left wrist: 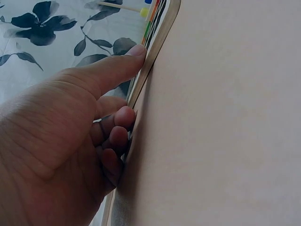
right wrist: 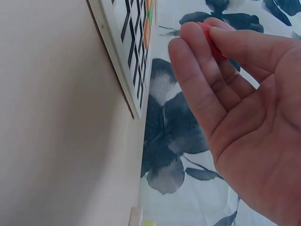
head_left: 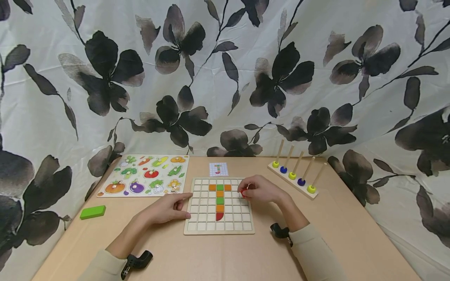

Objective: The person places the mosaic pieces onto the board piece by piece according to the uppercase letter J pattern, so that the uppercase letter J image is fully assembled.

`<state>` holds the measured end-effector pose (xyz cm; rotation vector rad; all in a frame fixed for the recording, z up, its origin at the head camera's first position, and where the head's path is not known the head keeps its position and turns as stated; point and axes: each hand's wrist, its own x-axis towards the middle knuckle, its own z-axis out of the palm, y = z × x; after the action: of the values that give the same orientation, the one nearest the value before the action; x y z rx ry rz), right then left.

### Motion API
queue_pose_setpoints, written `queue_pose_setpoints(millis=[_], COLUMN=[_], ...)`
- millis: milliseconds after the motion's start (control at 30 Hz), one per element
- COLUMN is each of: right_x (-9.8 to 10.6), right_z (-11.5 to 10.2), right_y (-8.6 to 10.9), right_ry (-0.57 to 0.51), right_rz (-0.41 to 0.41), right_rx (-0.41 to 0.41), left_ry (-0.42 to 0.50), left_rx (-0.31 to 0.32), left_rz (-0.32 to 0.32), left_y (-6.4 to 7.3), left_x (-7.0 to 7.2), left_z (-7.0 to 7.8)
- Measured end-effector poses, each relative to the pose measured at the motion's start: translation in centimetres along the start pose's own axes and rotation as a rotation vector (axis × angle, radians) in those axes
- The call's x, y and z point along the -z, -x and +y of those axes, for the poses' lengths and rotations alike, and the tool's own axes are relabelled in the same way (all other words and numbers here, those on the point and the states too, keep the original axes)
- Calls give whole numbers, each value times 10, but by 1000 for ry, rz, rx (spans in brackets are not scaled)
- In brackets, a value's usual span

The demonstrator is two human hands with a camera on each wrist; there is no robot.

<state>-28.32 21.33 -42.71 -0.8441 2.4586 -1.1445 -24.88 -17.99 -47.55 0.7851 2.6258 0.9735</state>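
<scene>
A square wooden grid board [head_left: 200,226] lies on the table before me. Orange and green squares form a T on it, with a red quarter-round piece [head_left: 219,216] at the foot. My left hand [head_left: 165,208] touches the board's left edge with thumb and index finger; in the left wrist view the other fingers of the hand [left wrist: 56,136] are bent. Over the board's upper right, my right hand [head_left: 263,190] pinches a small red piece [right wrist: 213,42] between thumb and fingertips. The fingers hide part of that piece, so its full shape cannot be told.
Behind the board lies a small pattern card [head_left: 218,169]. A vegetable picture puzzle [head_left: 117,175] is at the back left, with a green block [head_left: 93,212] in front of it. At the right stands a peg rack [head_left: 293,180] with yellow and blue rings. A floral cloth [head_left: 225,78] hangs behind.
</scene>
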Motion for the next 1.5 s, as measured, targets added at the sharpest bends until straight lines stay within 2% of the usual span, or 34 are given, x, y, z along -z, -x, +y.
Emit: queue_pose_setpoints(millis=[267,500,667,1133,1500], right_x=[-8,-14,-18,-32,-48], right_z=[-7,-13,-18,-28,-37], right_y=[-9,-15,-18,-27,-35], right_ry=[-78,-38,-6,-59,-103], right_rz=[52,109,101,73,58], right_rx=[35,85,96,156,140], left_ry=[-3,9,16,13,12], left_rx=[-5,-10,-8,-7,-10], left_rz=[3,-2,-4,1,4], left_y=[-1,-1,-1,-2,-2], left_x=[0,0,0,1,1], left_z=[1,2,2,3,2])
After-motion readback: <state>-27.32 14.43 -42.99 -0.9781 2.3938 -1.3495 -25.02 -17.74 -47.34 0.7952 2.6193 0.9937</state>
